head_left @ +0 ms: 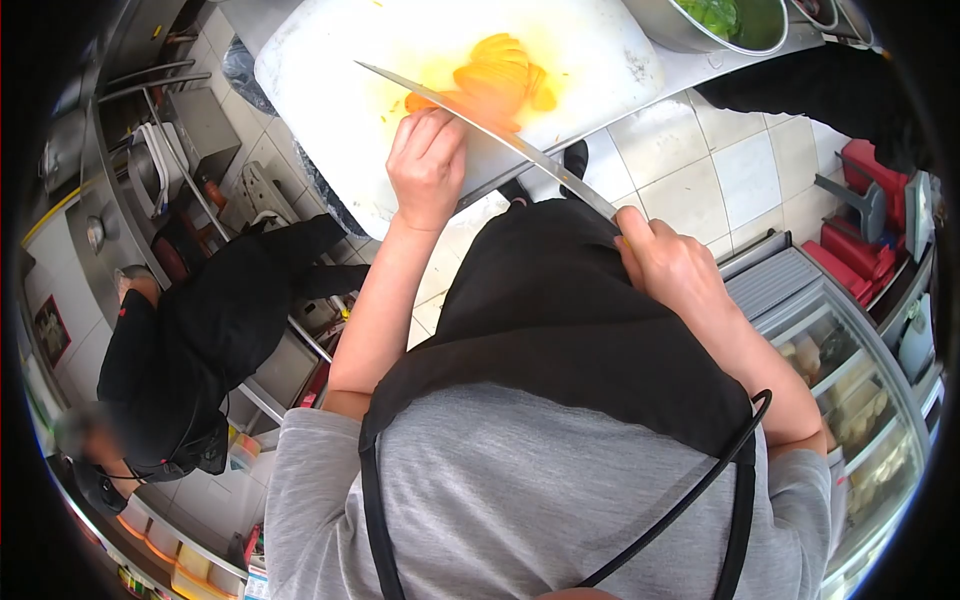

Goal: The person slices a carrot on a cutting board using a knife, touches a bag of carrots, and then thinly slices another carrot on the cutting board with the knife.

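Observation:
Long and thin, a knife [540, 160] crosses the front of the white cutting board [330, 60], its tip pointing up and left. My right hand [665, 255] is wrapped round its handle. My left hand [428, 165] rests at the board's front edge with curled fingers pressed on an orange vegetable piece [418, 102], close beside the blade. Thin orange slices [495, 75] lie fanned out in a pile just behind the blade, with orange juice stains and small bits around them.
A metal pot [735, 40] with green leaves stands right of the board. A co-worker in black [215, 310] is at the left by a steel counter. Another person's dark sleeve or leg [810, 95] shows at upper right. Red seats [860, 255] and a glass-topped display case [850, 370] are at right.

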The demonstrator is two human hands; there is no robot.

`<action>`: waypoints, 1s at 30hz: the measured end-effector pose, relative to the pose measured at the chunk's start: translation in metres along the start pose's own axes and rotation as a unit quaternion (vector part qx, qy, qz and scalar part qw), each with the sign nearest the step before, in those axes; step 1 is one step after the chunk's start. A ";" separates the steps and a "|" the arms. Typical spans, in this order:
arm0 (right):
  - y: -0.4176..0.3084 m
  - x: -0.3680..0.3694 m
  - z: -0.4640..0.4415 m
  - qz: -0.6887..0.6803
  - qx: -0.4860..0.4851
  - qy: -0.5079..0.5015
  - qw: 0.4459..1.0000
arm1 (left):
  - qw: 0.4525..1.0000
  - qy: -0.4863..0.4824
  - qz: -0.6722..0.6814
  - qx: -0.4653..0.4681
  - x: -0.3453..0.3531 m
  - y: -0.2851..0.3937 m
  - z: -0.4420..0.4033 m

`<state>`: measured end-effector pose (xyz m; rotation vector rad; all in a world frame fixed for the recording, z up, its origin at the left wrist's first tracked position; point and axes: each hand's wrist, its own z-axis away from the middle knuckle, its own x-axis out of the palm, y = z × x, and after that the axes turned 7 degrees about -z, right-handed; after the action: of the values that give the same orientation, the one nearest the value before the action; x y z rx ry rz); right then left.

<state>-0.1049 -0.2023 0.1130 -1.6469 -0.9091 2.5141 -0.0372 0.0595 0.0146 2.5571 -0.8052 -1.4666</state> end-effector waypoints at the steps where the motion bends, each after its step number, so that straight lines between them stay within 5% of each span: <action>1: 0.000 -0.001 0.000 -0.003 0.007 -0.001 1.000 | 1.000 -0.001 0.000 0.000 0.000 0.000 0.000; 24: 0.012 0.032 -0.083 -0.122 0.062 -0.091 0.986 | 0.995 -0.010 0.055 -0.083 -0.004 -0.011 -0.012; 30: 0.001 0.011 -0.081 -0.144 0.049 -0.087 0.985 | 0.998 -0.005 0.051 -0.036 -0.001 -0.024 -0.006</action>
<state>-0.0413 -0.1620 0.0803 -1.1853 -0.9405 2.4833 -0.0232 0.0794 0.0112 2.4205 -0.8527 -1.4533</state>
